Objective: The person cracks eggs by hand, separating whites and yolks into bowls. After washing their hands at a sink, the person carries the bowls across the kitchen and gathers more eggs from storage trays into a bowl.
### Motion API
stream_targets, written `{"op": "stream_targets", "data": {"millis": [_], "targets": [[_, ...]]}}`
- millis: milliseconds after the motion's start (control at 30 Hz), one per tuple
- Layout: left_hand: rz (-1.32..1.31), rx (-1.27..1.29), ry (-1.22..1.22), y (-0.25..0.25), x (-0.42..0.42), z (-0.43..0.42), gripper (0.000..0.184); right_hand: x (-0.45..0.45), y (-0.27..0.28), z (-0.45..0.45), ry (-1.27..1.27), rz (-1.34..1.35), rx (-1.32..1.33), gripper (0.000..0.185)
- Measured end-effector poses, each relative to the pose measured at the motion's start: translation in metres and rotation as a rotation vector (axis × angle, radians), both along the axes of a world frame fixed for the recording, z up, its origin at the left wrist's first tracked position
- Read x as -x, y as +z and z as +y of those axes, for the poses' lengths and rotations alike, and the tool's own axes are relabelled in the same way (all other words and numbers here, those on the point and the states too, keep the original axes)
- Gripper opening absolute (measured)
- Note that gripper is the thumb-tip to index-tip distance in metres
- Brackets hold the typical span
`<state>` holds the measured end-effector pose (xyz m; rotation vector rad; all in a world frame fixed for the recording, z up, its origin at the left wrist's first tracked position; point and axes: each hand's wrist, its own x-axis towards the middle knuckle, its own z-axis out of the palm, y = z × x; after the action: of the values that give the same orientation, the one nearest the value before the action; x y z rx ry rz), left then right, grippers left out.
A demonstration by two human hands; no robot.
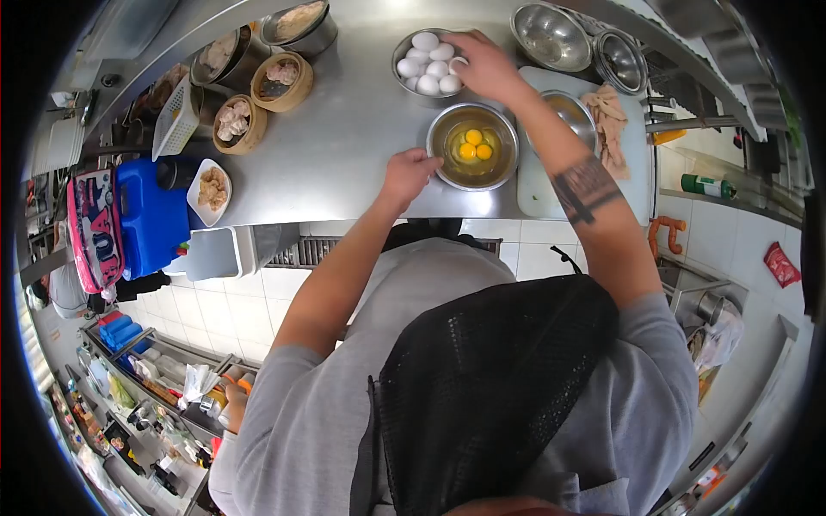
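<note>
A metal bowl (436, 178) with three egg yolks (476, 146) in clear egg white stands near the counter's front edge. My left hand (410, 176) pinches the left rim of this bowl between thumb and fingers. Behind it is a second metal bowl (398, 70) holding several white eggs (428, 65). My right hand (482, 64) reaches over the right side of the egg bowl, its fingers spread at a white egg (459, 64); whether they grip it is unclear.
Right of the yolk bowl lie a cutting board (538, 191), another metal bowl (570, 116) and a cloth (607, 129). Empty metal bowls (551, 37) stand behind. Bamboo steamers (241, 125) and a white dish (209, 193) of food are at the left.
</note>
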<state>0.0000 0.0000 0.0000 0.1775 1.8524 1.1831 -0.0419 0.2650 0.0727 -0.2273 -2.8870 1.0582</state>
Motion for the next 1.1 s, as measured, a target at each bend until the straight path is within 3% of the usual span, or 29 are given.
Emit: {"op": "stream_targets", "data": {"millis": [67, 100, 167, 233, 333, 400, 467, 533, 567, 633, 667, 733, 833, 867, 1000, 1067, 1100], "targets": [[-0.025, 0.023, 0.068, 0.015, 0.005, -0.002, 0.021, 0.028, -0.002, -0.015, 0.064, 0.146, -0.149, 0.055], [-0.133, -0.033, 0.076, 0.008, -0.011, -0.006, 0.021, 0.024, -0.011, -0.023, 0.085, 0.040, -0.203, 0.055], [-0.284, -0.176, 0.248, 0.015, 0.012, -0.041, 0.019, 0.050, -0.009, -0.040, 0.041, 0.084, -0.491, 0.042], [-0.364, -0.305, 0.340, 0.010, 0.015, -0.071, 0.028, 0.062, -0.012, -0.040, 0.037, -0.020, -0.365, 0.046], [-0.147, -0.280, 0.212, 0.041, 0.019, -0.090, 0.046, 0.056, -0.009, -0.036, 0.005, 0.121, -0.359, 0.045], [-0.104, -0.251, 0.199, 0.058, 0.023, -0.087, 0.047, 0.032, 0.003, -0.035, -0.365, 0.289, 0.330, 0.031], [-0.067, -0.223, 0.188, 0.062, 0.020, -0.077, 0.049, -0.002, -0.005, -0.015, -0.369, 0.108, 1.362, 0.034], [0.090, -0.304, 0.166, 0.060, 0.017, -0.057, 0.053, -0.041, 0.014, -0.035, -0.500, 0.013, 1.630, 0.031], [0.092, -0.306, 0.163, 0.054, 0.016, -0.047, 0.053, -0.058, 0.020, -0.042, -0.499, 0.017, 1.629, 0.031], [0.336, -0.355, 0.075, 0.043, 0.013, -0.023, 0.052, -0.091, 0.029, -0.050, -0.443, -0.233, 1.087, 0.033], [0.427, -0.307, 0.060, 0.041, 0.009, -0.011, 0.050, -0.105, 0.035, -0.055, -0.456, -0.220, 1.089, 0.033], [0.478, -0.276, -0.019, 0.057, 0.005, 0.006, 0.048, -0.120, 0.052, -0.072, -0.386, 0.153, 0.343, 0.036], [0.508, -0.267, -0.125, 0.066, -0.002, 0.028, 0.047, -0.140, 0.075, -0.091, -0.426, 0.401, 0.319, 0.039], [0.489, -0.291, -0.146, 0.068, -0.004, 0.035, 0.046, -0.147, 0.059, -0.091, -0.297, 0.539, 0.179, 0.041], [0.555, -0.362, -0.199, 0.063, -0.012, 0.050, 0.047, -0.164, 0.040, -0.089, -0.166, 0.256, 0.044, 0.038], [0.540, -0.357, -0.188, 0.055, -0.013, 0.053, 0.046, -0.166, 0.049, -0.081, -0.387, 0.381, 0.322, 0.032], [0.523, -0.350, -0.188, 0.055, -0.016, 0.050, 0.046, -0.170, 0.052, -0.077, -0.390, 0.374, 0.331, 0.032]]}}
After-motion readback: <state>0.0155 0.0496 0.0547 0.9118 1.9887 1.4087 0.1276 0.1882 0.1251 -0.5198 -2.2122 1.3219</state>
